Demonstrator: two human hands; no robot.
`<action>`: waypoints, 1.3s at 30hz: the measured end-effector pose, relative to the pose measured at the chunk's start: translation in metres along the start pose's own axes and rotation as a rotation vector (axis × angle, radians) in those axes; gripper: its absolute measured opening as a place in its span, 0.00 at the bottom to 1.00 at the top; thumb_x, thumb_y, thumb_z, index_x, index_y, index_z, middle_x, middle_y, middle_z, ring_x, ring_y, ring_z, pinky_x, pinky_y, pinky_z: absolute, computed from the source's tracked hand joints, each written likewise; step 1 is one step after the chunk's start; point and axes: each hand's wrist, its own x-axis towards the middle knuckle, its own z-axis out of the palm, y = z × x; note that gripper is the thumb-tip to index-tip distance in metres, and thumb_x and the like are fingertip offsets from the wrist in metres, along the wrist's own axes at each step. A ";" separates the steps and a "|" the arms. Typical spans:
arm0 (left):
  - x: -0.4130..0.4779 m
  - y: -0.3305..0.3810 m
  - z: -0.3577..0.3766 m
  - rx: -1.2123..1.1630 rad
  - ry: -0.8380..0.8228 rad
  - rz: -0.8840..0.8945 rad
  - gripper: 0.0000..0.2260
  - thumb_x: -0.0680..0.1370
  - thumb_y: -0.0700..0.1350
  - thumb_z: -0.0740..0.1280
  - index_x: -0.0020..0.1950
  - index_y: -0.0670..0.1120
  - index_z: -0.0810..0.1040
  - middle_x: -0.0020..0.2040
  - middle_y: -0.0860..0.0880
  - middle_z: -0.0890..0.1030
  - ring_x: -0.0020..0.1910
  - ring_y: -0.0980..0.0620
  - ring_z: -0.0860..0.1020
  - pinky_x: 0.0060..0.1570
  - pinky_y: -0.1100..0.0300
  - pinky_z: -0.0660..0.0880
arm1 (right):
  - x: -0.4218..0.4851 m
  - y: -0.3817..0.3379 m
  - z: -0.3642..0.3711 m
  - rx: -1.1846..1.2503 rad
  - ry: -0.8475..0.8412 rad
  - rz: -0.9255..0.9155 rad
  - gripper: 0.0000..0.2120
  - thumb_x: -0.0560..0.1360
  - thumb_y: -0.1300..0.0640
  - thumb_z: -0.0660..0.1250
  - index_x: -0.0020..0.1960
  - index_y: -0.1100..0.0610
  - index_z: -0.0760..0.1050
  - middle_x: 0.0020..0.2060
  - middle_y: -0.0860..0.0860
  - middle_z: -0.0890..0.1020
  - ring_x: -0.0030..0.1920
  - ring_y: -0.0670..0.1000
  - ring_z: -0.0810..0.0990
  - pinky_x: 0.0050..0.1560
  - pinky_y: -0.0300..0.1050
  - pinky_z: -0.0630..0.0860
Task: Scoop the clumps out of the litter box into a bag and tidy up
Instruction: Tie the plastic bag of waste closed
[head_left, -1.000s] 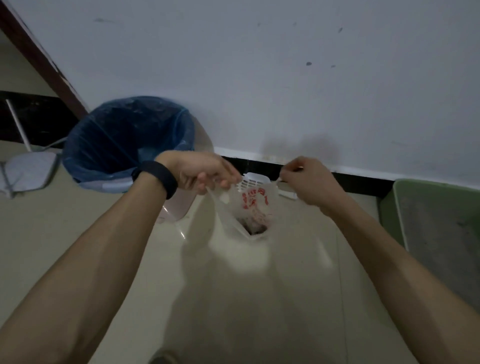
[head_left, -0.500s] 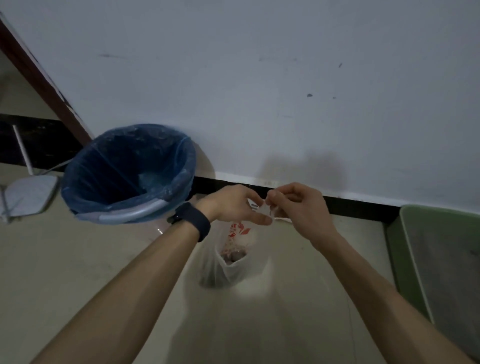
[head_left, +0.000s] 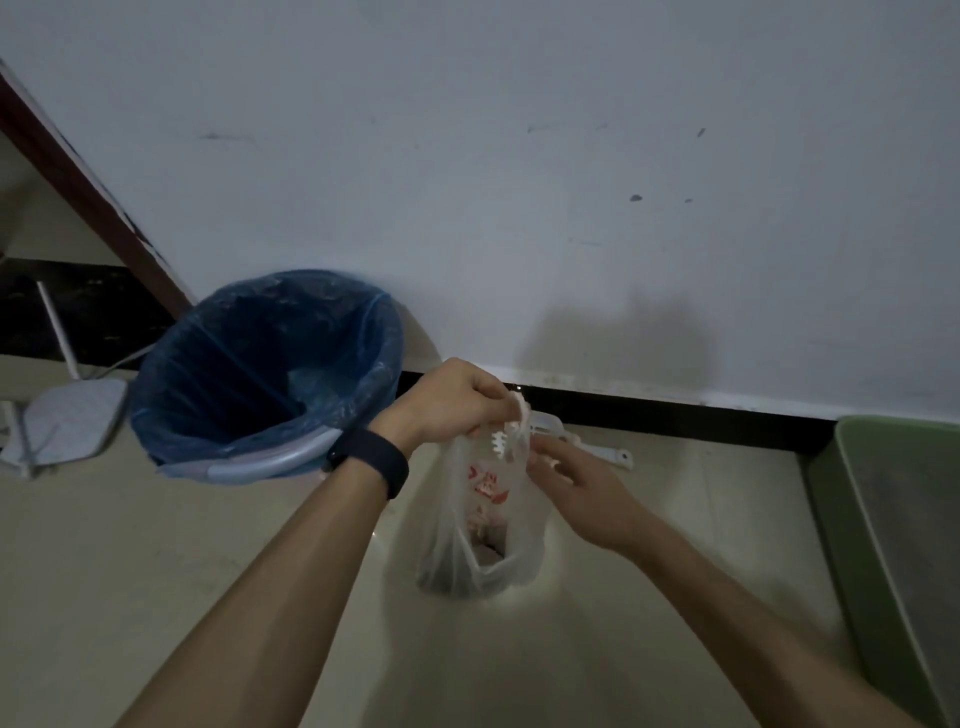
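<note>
Thin translucent plastic bag (head_left: 483, 525); glossy tiled floor (head_left: 156, 545).

red printed marks on the translucent plastic bag (head_left: 483, 519), too blurred and crumpled to read, no other text, label, brand or number legible anywhere in view

Scoop (head_left: 582, 439): head hidden behind the bag (head_left: 483, 525); handle alone shows.
Bag print: red, too blurred to read.
Bag contents: dark, indistinct.
Litter box (head_left: 904, 545): right of bag, cut off by frame edge.
</note>
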 end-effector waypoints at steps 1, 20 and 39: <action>0.000 -0.001 -0.002 0.025 0.001 -0.001 0.08 0.75 0.48 0.71 0.38 0.48 0.86 0.33 0.56 0.82 0.29 0.58 0.74 0.34 0.66 0.72 | -0.003 0.001 0.007 0.052 0.042 -0.024 0.14 0.81 0.43 0.56 0.61 0.42 0.76 0.59 0.40 0.80 0.58 0.42 0.78 0.60 0.45 0.75; -0.007 0.047 0.010 0.428 -0.283 -0.072 0.14 0.79 0.41 0.58 0.56 0.35 0.79 0.31 0.47 0.81 0.33 0.52 0.77 0.42 0.56 0.76 | 0.005 0.003 0.041 0.000 0.270 0.086 0.15 0.83 0.56 0.55 0.37 0.48 0.69 0.32 0.46 0.76 0.31 0.45 0.72 0.32 0.37 0.66; 0.003 0.019 0.016 0.130 -0.214 -0.074 0.07 0.81 0.43 0.59 0.53 0.47 0.76 0.35 0.52 0.84 0.34 0.53 0.78 0.41 0.57 0.75 | -0.009 -0.016 0.046 0.180 -0.101 0.046 0.09 0.75 0.47 0.67 0.45 0.52 0.79 0.42 0.51 0.83 0.43 0.52 0.82 0.47 0.46 0.78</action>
